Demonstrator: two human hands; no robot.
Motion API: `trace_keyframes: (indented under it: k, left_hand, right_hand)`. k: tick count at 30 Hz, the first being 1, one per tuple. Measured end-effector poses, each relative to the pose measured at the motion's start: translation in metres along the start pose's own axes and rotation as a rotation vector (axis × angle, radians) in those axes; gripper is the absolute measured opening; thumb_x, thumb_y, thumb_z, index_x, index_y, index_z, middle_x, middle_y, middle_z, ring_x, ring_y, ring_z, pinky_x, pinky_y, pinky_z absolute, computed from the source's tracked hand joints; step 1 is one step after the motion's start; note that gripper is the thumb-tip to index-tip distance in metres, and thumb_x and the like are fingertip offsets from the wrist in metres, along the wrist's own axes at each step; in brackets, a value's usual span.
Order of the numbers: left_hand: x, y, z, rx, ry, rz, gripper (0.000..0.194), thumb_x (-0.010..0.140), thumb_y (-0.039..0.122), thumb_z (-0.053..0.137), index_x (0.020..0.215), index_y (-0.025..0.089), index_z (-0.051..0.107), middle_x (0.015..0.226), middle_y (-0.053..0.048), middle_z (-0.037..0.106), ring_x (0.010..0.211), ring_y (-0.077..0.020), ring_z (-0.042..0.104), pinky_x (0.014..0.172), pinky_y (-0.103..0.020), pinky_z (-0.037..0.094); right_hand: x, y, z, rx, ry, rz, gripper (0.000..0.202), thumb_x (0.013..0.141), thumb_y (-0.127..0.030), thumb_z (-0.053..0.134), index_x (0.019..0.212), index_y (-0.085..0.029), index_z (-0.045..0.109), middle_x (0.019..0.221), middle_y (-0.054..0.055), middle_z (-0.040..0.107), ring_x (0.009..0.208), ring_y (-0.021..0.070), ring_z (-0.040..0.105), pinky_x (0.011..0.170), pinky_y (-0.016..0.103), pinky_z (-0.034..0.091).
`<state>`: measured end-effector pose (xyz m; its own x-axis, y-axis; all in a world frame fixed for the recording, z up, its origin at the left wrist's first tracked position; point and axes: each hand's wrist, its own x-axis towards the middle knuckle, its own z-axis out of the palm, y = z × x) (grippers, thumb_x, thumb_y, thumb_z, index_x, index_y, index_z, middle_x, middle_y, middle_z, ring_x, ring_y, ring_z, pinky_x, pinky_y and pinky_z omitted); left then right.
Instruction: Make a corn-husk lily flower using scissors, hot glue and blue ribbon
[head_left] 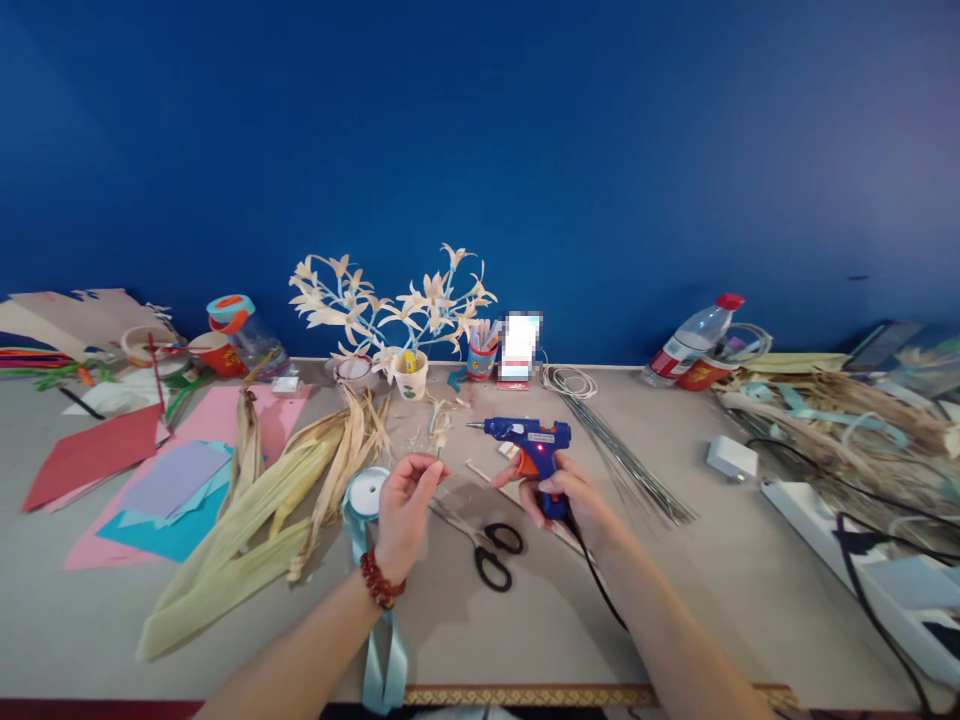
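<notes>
From my remote seat I see the blue plastic glue gun with an orange trigger [529, 433] gripped in the right hand [574, 497], its barrel running nearly level across the view and its metal nozzle [475, 425] pointing left. The left hand [405, 505] pinches a thin, pale-tipped stem [440, 449], too slight for me to make out fully, just left of the nozzle and apart from it, making this the nearer hand to that tip. Black-handled metal scissors [480, 541] lie between my two forearms, and a white spool of light-blue satin ribbon [368, 491] sits beside the left hand.
</notes>
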<state>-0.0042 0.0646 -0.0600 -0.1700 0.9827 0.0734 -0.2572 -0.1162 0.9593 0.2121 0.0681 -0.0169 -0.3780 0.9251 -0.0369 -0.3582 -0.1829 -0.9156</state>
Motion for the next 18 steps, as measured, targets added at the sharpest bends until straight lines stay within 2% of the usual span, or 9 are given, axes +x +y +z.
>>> trace_keyframes:
  k: [2, 5, 8, 11, 15, 18]
  left_hand:
    - [0.000, 0.000, 0.000, 0.002, 0.001, 0.006, 0.015, 0.081, 0.032, 0.066, 0.081, 0.018, 0.062, 0.075, 0.000, 0.065, 0.073, -0.0109, 0.058, 0.072, -0.022, 0.045]
    - [0.001, 0.001, 0.001, 0.006, 0.011, 0.012, 0.015, 0.081, 0.032, 0.066, 0.081, 0.017, 0.062, 0.074, 0.000, 0.064, 0.071, -0.0108, 0.058, 0.070, -0.022, 0.045]
    - [0.001, 0.002, 0.002, 0.021, 0.014, 0.013, 0.016, 0.081, 0.032, 0.066, 0.080, 0.017, 0.062, 0.073, 0.000, 0.065, 0.070, -0.0114, 0.058, 0.069, -0.022, 0.045]
    - [0.000, 0.002, 0.001, 0.039, 0.007, 0.021, 0.016, 0.081, 0.032, 0.066, 0.081, 0.017, 0.062, 0.074, -0.001, 0.066, 0.070, -0.0118, 0.059, 0.070, -0.023, 0.045]
    - [-0.001, 0.001, 0.001, 0.054, 0.004, 0.026, 0.015, 0.082, 0.032, 0.064, 0.080, 0.017, 0.062, 0.074, -0.001, 0.066, 0.071, -0.0130, 0.059, 0.070, -0.025, 0.046]
    - [-0.002, 0.002, 0.001, 0.080, 0.003, 0.030, 0.015, 0.083, 0.031, 0.064, 0.080, 0.017, 0.062, 0.074, -0.002, 0.066, 0.072, -0.0140, 0.060, 0.071, -0.026, 0.046]
  right_hand:
    - [-0.001, 0.001, 0.004, -0.048, 0.034, -0.029, 0.026, 0.070, -0.021, 0.055, 0.096, -0.016, 0.054, 0.084, 0.009, 0.070, 0.040, 0.0082, 0.046, 0.034, 0.019, 0.027]
    - [-0.005, 0.007, 0.008, -0.183, 0.062, -0.043, 0.022, 0.075, -0.024, 0.062, 0.095, -0.017, 0.055, 0.076, 0.005, 0.067, 0.042, 0.0069, 0.044, 0.038, 0.020, 0.030]
    - [-0.012, 0.016, 0.009, -0.395, 0.068, -0.082, 0.018, 0.081, -0.028, 0.062, 0.094, -0.017, 0.056, 0.077, 0.005, 0.065, 0.051, 0.0106, 0.051, 0.045, 0.023, 0.039]
    - [-0.016, 0.021, 0.010, -0.662, 0.032, -0.211, 0.012, 0.083, -0.027, 0.060, 0.091, -0.019, 0.055, 0.077, 0.004, 0.062, 0.064, 0.0152, 0.057, 0.057, 0.026, 0.045]
    - [-0.017, 0.018, 0.012, -0.998, -0.038, -0.348, 0.008, 0.082, -0.022, 0.058, 0.089, -0.021, 0.054, 0.074, 0.001, 0.058, 0.062, 0.0145, 0.053, 0.060, 0.026, 0.043]
    - [-0.015, 0.017, 0.015, -1.090, -0.031, -0.359, 0.009, 0.083, -0.022, 0.056, 0.091, -0.021, 0.052, 0.073, 0.001, 0.058, 0.061, 0.0147, 0.052, 0.059, 0.026, 0.041]
